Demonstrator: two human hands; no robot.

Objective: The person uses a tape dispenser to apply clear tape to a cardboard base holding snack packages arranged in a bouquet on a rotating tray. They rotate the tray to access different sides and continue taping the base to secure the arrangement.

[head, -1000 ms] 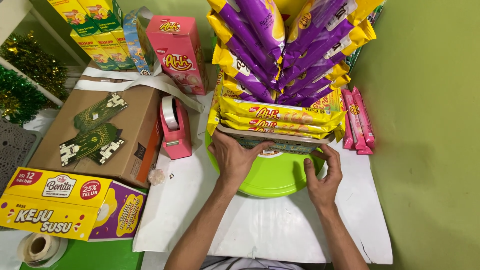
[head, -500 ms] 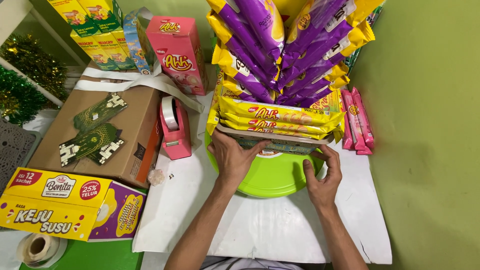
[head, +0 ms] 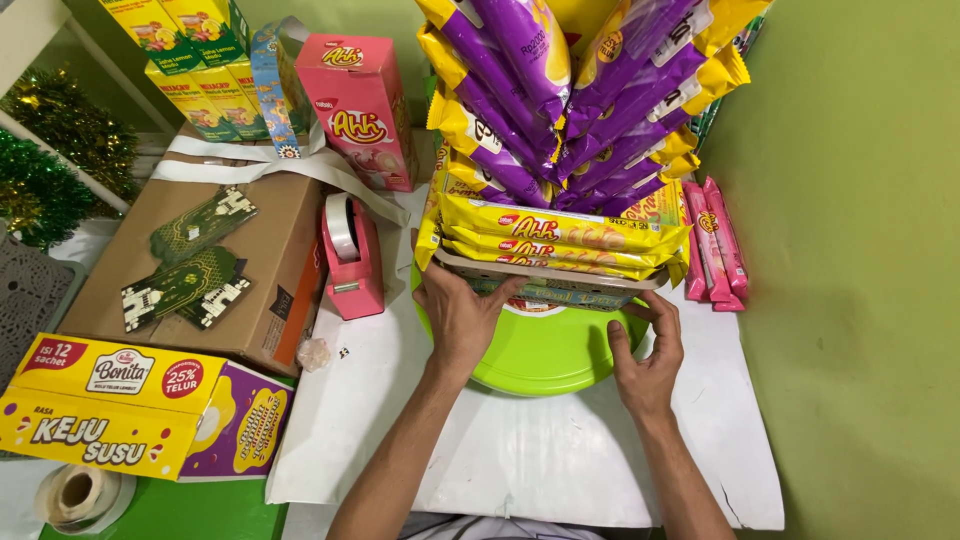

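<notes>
Both hands on the snack tower (head: 560,170). It stands on a green plate (head: 545,355), centre of the white board (head: 520,460).

Left hand (head: 462,312): fingers spread, loosely curled, tips against the tower's lower left edge, palm over the plate rim. Grips nothing fully.
Right hand (head: 648,355): fingers half open, tips touching the tower's lower right corner, thumb on the plate.

Tower: 3 yellow wafer packs (head: 560,240) stacked flat across the front, purple-and-yellow packs fanned upright above; 6 or more visible, exact count unclear.

Around it:
- 2 pink bars (head: 715,245) just right of the tower, against the green wall.
- 1 pink tape dispenser (head: 350,255) just left of the plate.
- 1 pink box (head: 360,105) upright behind the dispenser.
- 1 brown carton (head: 250,270) left, with 3 green cards (head: 190,265) on top.
- 1 yellow sachet box (head: 110,405) front left, lying flat.
- 1 tape roll (head: 80,495) at bottom left corner.
- Yellow drink cartons (head: 190,55) top left, 4 or so.
</notes>
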